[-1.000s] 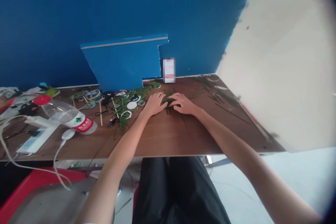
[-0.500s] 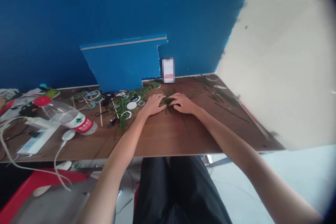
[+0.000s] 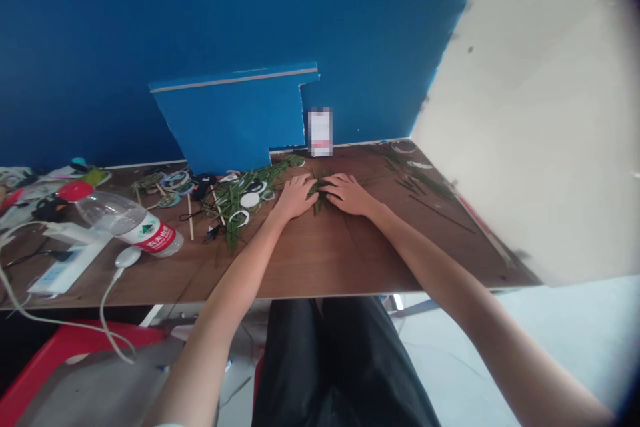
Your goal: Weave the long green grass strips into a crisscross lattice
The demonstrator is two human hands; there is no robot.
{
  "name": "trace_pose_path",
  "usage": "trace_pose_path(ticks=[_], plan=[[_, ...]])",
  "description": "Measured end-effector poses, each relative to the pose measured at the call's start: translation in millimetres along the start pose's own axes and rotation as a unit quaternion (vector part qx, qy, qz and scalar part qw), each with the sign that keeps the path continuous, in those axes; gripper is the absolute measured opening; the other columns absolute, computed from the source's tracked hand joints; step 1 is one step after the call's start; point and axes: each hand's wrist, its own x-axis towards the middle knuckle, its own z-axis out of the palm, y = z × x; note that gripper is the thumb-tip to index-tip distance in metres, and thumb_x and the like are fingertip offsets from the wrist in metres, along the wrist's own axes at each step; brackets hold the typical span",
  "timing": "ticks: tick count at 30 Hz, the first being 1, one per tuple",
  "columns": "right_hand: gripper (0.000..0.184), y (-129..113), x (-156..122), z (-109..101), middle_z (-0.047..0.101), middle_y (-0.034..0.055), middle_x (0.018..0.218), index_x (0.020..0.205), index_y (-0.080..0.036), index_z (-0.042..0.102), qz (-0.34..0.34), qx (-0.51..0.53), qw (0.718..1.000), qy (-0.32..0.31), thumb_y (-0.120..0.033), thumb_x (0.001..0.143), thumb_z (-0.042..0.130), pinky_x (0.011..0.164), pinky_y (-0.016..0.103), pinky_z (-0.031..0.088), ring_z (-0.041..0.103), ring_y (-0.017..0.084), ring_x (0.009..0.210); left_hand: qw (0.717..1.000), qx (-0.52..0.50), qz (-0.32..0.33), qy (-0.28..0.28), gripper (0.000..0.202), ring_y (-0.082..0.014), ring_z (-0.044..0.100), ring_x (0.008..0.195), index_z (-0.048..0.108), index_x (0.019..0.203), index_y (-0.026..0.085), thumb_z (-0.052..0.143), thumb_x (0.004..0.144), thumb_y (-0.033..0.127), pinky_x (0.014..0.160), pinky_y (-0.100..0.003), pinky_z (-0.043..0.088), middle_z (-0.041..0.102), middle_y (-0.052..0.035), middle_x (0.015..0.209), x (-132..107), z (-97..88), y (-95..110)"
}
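My left hand (image 3: 296,196) and my right hand (image 3: 347,193) lie close together on the brown table (image 3: 320,253), far from me, near the blue wall. Between them is a small bunch of green grass-like leaves (image 3: 317,199), and the fingers of both hands are curled down onto it. Most of the bunch is hidden under my fingers. More green leaves (image 3: 235,203) lie just left of my left hand, mixed with small white and coloured rings (image 3: 250,200).
A clear water bottle (image 3: 125,221) with a red cap lies at the left, by a white power strip (image 3: 65,265) and cables. A blue board (image 3: 235,117) leans on the wall. More leaves and rings (image 3: 417,177) lie at the right. The white wall bounds the table's right side.
Both hands have stayed on the leaf bunch and edged slightly farther from me and closer together. The view has shifted a little.
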Motion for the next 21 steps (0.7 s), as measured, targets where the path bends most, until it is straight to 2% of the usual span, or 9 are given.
trace_pose_path(ticks=[14, 21], plan=[[0.037, 0.6, -0.1, 1.2, 0.054, 0.0081, 0.137, 0.127, -0.030, 0.063, -0.001, 0.000, 1.000, -0.007, -0.038, 0.099, 0.040, 0.098, 0.052, 0.037, 0.040, 0.030, 0.126, 1.000, -0.004, -0.006, 0.003, 0.048, -0.0300, 0.039, 0.132, 0.049, 0.138, 0.022, 0.044, 0.096, 0.043, 0.109, -0.047, 0.034, 0.046, -0.0110, 0.144, -2.7, 1.0, -3.3], [0.040, -1.0, 0.5, 1.1, 0.052, 0.0084, 0.140, 0.134, -0.031, 0.058, 0.001, 0.001, 1.000, -0.003, -0.038, 0.100, 0.039, 0.101, 0.052, 0.035, 0.038, 0.030, 0.128, 1.000, -0.014, 0.017, -0.014, 0.051, -0.0298, 0.038, 0.134, 0.048, 0.140, 0.022, 0.043, 0.096, 0.046, 0.110, -0.047, 0.033, 0.044, -0.0104, 0.146, -2.0, -0.3, -4.7]])
